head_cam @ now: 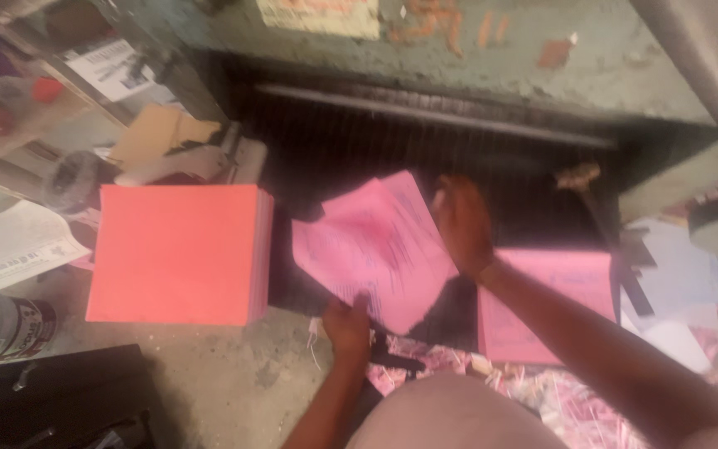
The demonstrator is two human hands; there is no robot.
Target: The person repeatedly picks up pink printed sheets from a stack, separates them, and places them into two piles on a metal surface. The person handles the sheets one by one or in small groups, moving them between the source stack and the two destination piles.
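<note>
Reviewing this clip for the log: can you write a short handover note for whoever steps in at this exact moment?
Left hand: grips the near edge of the loose pink sheets, thumb on top.
Right hand: rests flat on the far right edge of the same sheets; fingers are blurred.
The sheets lie fanned and uneven on the dark machine bed.
Thick red-pink stack sits squared to the left, untouched.
Another pink stack lies to the right, partly under the right forearm.
Pink paper scraps litter the near side.
Done: two stacks lie flat. Left: the fanned sheets are not yet squared.
</note>
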